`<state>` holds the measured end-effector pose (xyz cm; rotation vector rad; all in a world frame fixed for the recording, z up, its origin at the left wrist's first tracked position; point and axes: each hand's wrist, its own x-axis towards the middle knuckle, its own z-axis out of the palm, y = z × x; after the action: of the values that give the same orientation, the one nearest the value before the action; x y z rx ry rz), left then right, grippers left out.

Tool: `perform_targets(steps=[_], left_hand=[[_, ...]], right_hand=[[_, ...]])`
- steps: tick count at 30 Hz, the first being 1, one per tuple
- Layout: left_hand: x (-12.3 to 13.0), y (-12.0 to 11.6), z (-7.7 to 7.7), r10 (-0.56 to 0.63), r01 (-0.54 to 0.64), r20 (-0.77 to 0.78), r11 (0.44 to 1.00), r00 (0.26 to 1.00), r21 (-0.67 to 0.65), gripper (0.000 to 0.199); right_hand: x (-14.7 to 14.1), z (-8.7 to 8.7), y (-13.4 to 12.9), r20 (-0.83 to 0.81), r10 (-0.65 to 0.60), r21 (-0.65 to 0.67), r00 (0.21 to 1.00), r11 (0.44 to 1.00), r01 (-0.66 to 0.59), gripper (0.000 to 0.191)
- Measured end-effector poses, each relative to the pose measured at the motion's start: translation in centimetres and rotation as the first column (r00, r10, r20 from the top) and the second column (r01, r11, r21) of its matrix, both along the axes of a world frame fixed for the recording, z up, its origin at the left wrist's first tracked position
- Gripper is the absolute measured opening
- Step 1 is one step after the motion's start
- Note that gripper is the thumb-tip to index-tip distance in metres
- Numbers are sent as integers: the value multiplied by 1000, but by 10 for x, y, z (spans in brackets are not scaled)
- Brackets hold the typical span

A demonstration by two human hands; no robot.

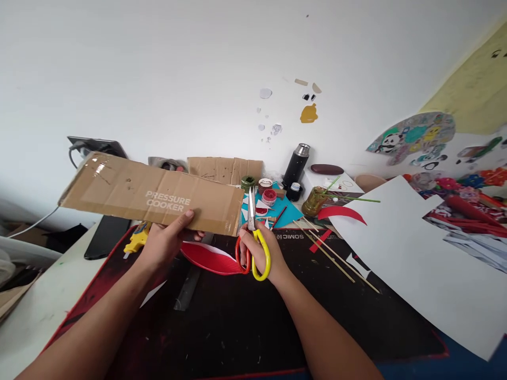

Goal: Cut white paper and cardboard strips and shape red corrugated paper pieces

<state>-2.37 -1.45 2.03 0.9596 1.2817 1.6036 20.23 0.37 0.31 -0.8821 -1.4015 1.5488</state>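
My left hand grips the lower edge of a long brown cardboard piece printed "PRESSURE COOKER", thumb in front and fingers behind. The cardboard is held up above the desk, slanting down to the right. In my right hand is a pair of scissors with one red and one yellow handle loop, blades pointing up and close together. The scissors are just beside the cardboard's right end; whether they touch it I cannot tell. Below, a red pleated paper piece lies on the mat, partly hidden by the scissors.
A black mat covers the desk. On it are a yellow glue gun, a clear ruler and thin sticks. Paint jars and a black flask stand at the back. White paper spreads at right.
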Motion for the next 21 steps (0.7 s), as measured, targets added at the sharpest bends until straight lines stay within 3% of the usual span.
perform_targets(steps=[7, 14, 21], left_hand=[[-1, -6, 1, 18, -25, -149, 999, 989, -47, 44], [8, -18, 1, 84, -123, -471, 991, 878, -54, 40], [15, -15, -4, 130, -172, -497, 984, 858, -40, 41]], right_hand=[[1, 0, 0, 20, 26, 11, 999, 1000, -26, 30], [-1, -3, 4, 54, -15, -26, 998, 1000, 16, 32], [-3, -3, 5, 56, -81, -11, 995, 997, 82, 30]])
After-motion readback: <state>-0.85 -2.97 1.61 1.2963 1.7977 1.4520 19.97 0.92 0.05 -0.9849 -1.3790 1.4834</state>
